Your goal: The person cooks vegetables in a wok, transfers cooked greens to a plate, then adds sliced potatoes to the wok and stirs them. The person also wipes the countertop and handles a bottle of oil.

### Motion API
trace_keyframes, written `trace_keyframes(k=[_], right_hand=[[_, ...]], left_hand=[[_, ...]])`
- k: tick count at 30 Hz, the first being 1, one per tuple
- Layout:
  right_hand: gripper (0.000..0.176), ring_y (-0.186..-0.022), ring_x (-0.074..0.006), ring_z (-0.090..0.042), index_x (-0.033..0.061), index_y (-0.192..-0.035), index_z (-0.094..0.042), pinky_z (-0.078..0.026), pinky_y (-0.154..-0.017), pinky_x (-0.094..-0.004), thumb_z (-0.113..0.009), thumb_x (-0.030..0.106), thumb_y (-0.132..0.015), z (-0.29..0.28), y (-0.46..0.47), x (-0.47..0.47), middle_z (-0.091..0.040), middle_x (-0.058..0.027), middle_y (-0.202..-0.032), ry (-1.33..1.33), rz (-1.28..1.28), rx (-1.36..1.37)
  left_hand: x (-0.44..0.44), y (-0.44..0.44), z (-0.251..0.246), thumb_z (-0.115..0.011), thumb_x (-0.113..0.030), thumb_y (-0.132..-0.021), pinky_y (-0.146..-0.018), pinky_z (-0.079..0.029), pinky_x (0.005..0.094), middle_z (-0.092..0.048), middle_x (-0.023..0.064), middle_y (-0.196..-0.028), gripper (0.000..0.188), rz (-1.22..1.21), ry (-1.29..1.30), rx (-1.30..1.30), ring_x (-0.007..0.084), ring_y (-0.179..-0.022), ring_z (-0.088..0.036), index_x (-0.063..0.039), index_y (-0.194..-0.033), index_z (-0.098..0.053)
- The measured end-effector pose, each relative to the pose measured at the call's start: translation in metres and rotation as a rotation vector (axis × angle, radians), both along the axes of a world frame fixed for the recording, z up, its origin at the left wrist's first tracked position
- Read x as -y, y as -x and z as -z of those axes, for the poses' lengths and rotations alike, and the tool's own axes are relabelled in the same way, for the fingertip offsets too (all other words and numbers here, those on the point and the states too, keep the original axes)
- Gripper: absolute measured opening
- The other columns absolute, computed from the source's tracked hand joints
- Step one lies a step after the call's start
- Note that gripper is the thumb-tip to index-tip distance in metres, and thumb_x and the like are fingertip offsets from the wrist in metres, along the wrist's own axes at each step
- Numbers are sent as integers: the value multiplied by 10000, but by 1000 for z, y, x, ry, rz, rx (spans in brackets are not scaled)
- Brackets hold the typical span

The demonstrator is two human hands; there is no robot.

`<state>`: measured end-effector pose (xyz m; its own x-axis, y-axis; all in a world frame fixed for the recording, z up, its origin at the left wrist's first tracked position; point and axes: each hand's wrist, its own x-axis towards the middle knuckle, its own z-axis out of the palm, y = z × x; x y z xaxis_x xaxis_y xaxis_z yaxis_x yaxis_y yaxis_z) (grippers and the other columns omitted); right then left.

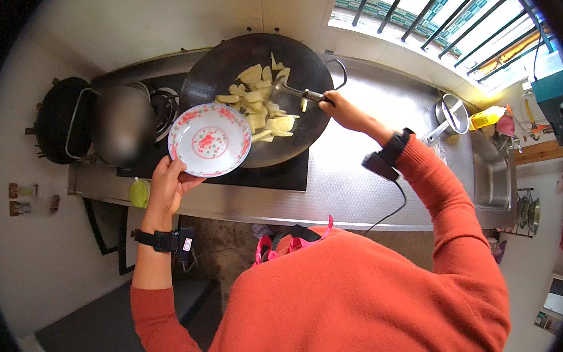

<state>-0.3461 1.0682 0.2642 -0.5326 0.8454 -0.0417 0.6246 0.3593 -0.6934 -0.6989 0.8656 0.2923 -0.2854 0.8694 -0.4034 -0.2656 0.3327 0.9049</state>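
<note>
My left hand (170, 183) grips the lower left rim of a white bowl (209, 140) with a red floral pattern. The bowl hangs over the near left edge of a large dark wok (302, 129), its inside facing up and holding nothing. Pale yellow slices (254, 102), which look like potato, lie in the middle of the wok. In my right hand (343, 111) is the dark handle of a metal cooking ladle or spatula (282, 85). Its head rests among the slices and is partly hidden by them.
A wok ring handle (338, 72) juts out at the right. Left of the wok are a gas burner (164, 108), a blurred round pot (123, 124) and a black pan (61, 121). A green-lidded container (139, 192) stands by my left wrist. Rightward are a saucepan (451, 114), a yellow bottle (487, 118) and the sink (492, 179).
</note>
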Motion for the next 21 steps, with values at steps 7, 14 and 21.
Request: trace_keyframes(k=[7, 14, 21], right_hand=[[246, -553, -164, -402, -25, -819, -544, -387, -523, -329, -521, 175, -961, -3, 8, 12, -433, -54, -611, 49, -130, 14], [209, -593, -305, -611, -3, -879, -560, -487, -547, -429, -501, 185, -947, -66, -42, 41, -600, -180, -702, -350, -102, 468], [203, -654, -317, -639, 42, -924, -605, -504, -582, -387, -532, 231, -936, -85, -56, 81, -634, -165, -736, -427, -170, 494]], left_hand=[[-5, 5, -2, -489, -104, -887, -750, -607, 374, -604, 152, -1040, 302, 36, 16, -22, 246, -862, -665, 41, -1151, -478], [-10, 2, -7, -512, -100, -857, -732, -597, 410, -600, 161, -999, 291, 30, 47, -41, 257, -826, -659, 60, -1099, -485], [-14, -2, -17, -512, -111, -855, -728, -598, 411, -597, 183, -983, 271, 54, 71, -111, 264, -821, -659, 76, -1050, -482]])
